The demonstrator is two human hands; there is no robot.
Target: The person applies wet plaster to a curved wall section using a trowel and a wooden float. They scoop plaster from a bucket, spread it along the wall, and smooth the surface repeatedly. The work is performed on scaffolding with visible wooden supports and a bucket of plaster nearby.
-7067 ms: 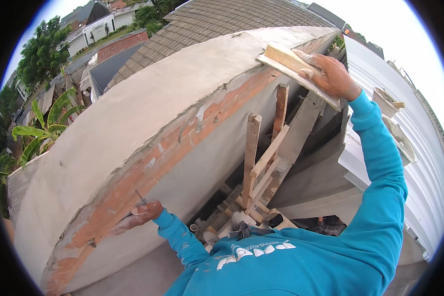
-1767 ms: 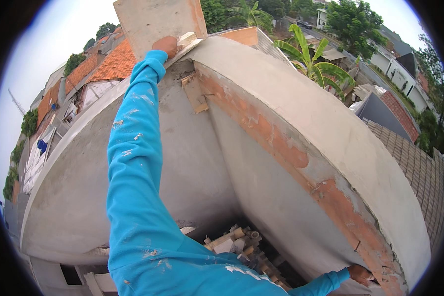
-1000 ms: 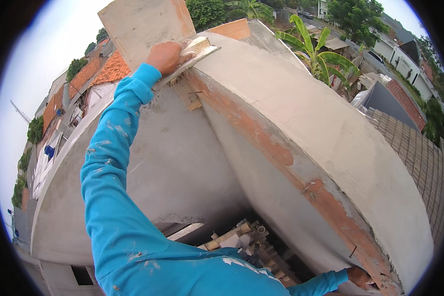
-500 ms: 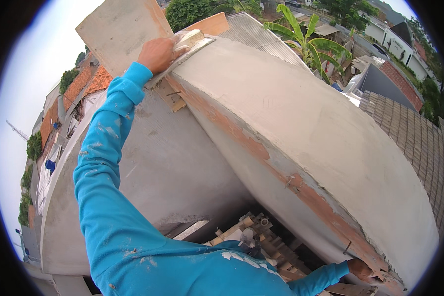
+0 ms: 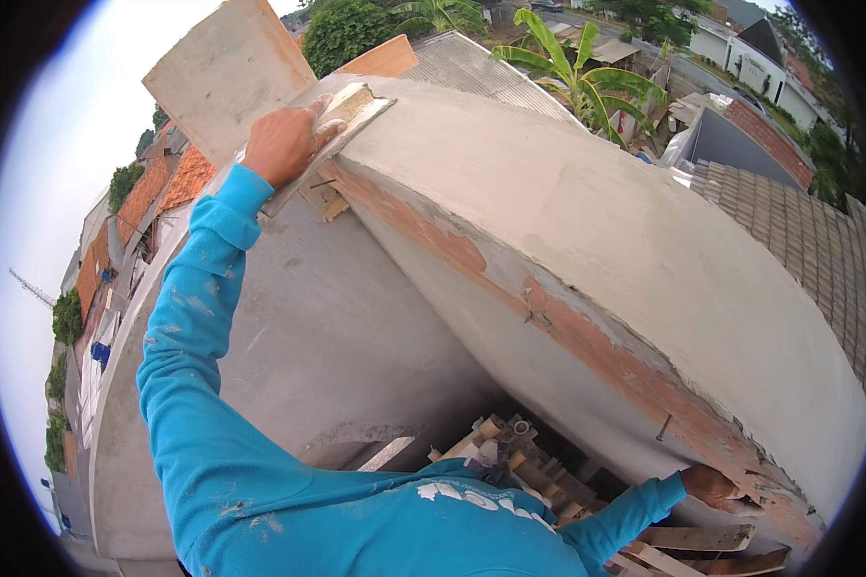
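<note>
My left hand (image 5: 282, 144) grips a wooden float (image 5: 361, 108) with a pale block handle, held at the top end of the curved plastered wall (image 5: 587, 221), beside an upright plastered slab (image 5: 229, 69). My right hand (image 5: 712, 486) is low on the right against the rough exposed brick band (image 5: 625, 370) under the wall's rim, its fingers curled and partly hidden; I cannot make out what they grip. A metal rod (image 5: 663, 425) sticks out of that band just above it.
Timber pieces and rubble (image 5: 505, 452) lie in the dark gap below, with loose planks (image 5: 693, 539) at lower right. Inner grey walls (image 5: 289, 337) drop steeply. Beyond are corrugated sheeting (image 5: 471, 72), tiled roofs (image 5: 779, 221), trees (image 5: 346, 38) and a street.
The float was in my right hand about seven seconds ago; now my left has it. Over the last second, that hand has shifted down and left in view as the picture shifted.
</note>
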